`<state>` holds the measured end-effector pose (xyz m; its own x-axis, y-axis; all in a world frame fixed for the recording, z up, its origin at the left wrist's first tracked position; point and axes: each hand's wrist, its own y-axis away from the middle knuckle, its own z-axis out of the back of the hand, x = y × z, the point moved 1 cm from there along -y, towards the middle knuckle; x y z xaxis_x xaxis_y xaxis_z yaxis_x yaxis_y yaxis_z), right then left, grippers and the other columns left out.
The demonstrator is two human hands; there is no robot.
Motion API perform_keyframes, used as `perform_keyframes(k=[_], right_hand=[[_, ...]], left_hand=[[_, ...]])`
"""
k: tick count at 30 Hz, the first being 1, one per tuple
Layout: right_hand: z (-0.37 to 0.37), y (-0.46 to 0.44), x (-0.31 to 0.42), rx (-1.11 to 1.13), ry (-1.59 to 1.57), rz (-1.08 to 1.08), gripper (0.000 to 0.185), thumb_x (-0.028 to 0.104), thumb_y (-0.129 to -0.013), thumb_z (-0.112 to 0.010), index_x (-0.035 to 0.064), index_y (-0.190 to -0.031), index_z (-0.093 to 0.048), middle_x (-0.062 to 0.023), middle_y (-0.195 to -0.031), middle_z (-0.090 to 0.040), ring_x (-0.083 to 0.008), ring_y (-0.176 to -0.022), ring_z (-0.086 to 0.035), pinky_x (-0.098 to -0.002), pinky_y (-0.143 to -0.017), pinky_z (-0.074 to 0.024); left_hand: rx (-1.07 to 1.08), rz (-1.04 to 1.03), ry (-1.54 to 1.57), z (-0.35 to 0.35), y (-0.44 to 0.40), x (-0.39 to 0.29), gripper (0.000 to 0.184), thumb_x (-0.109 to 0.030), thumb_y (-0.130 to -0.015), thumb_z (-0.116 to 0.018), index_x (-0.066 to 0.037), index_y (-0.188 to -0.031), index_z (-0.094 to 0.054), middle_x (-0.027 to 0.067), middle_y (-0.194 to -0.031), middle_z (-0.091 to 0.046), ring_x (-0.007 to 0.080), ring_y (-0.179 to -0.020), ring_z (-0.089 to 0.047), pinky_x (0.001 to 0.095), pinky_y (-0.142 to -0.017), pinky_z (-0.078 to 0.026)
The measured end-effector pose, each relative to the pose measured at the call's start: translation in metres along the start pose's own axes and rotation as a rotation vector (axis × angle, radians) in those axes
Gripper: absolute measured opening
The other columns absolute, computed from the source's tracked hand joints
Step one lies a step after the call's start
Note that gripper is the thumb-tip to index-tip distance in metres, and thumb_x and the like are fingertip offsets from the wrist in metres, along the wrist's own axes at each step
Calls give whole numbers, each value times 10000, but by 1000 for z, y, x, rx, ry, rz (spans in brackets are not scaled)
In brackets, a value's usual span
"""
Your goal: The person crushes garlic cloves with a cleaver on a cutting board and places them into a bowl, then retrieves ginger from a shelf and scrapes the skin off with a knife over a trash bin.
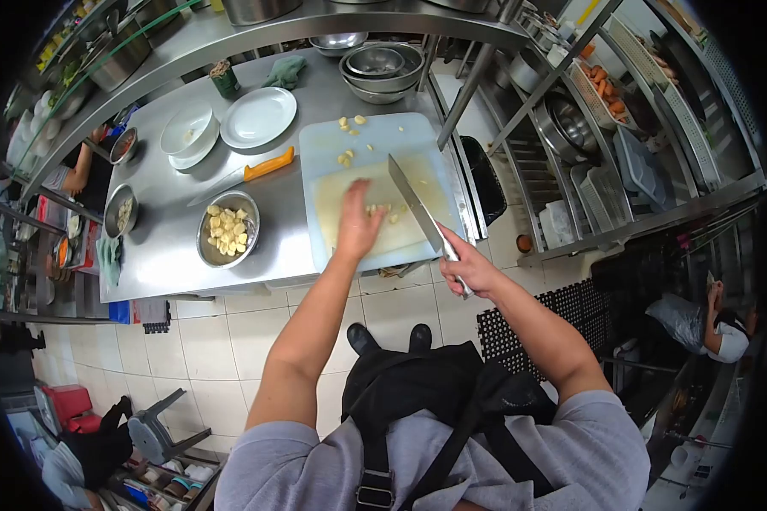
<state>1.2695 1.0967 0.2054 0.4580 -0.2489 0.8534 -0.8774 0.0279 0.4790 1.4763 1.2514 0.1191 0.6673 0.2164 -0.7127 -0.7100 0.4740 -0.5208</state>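
My right hand is wrapped round the handle of a large kitchen knife, its blade slanting up and left over the cutting board. My left hand is over the board, thumb apart from the fingers, slightly blurred. Small pale pieces, looking like garlic cloves, lie between that hand and the blade. More cloves are scattered farther up the pale blue cutting board, which has a yellowish board on it. Left of the boards stands a metal bowl full of peeled cloves.
An orange-handled knife lies behind the bowl. White plates, a white bowl, stacked metal bowls and a smaller bowl stand on the steel table. An overhead shelf crosses the back. Other people are at both sides.
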Motion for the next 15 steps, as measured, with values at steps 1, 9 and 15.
perform_keyframes(k=[1,9,15], right_hand=[[3,-1,-3,10,0,4,902,-40,-871,-508,247,-1632,-118,-32,-733,-466,-123,-469,-431,-287,-452,-420],[17,1,-15,198,123,23,924,-73,-843,-472,262,-1633,-128,-23,-719,-486,-105,-454,-473,-274,-433,-427],[27,4,1,61,786,90,903,11,-873,-511,362,-1614,-132,-149,-807,-660,-281,-580,-625,-409,-599,-545]], left_hand=[[-4,-1,-10,5,4,0,543,-63,-899,-631,-44,-1415,-462,202,-1383,-527,388,-1294,-502,466,-1096,-414],[6,362,99,-46,38,-47,665,152,-845,-381,49,-1499,-323,288,-1491,-437,437,-1361,-453,430,-1122,-395],[-396,521,159,-23,82,-79,624,107,-903,-359,48,-1520,-285,263,-1543,-388,359,-1456,-363,379,-1188,-294]])
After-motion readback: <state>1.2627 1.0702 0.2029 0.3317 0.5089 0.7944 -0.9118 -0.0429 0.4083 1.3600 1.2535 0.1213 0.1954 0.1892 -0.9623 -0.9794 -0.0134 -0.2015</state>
